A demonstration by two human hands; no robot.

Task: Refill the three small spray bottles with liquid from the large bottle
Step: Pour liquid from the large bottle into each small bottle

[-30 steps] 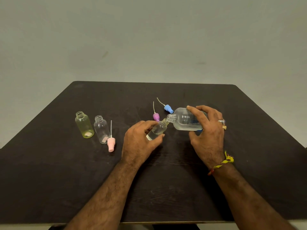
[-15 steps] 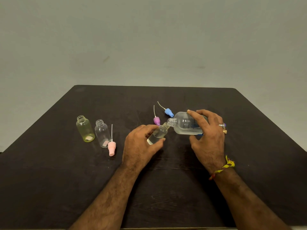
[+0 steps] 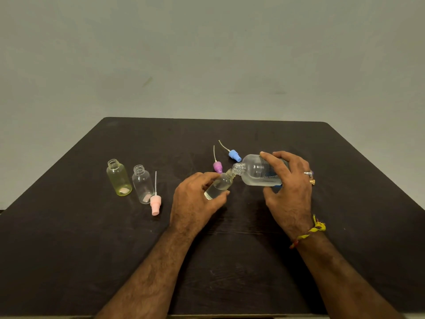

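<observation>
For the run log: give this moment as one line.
step: pouring | left hand: holds small bottle | right hand: tilts large bottle | waiting: two bottles

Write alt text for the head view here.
The right hand tips a large clear bottle, its mouth at the neck of a small bottle held tilted by the left hand over a dark table. Two open small bottles and three spray caps sit nearby.

We reach both bare forearms forward over the table. Our left hand curls thumb and fingers around the small clear bottle, tilting it rightward. Our right hand wraps the large bottle from above, holding it nearly on its side, neck to neck.
</observation>
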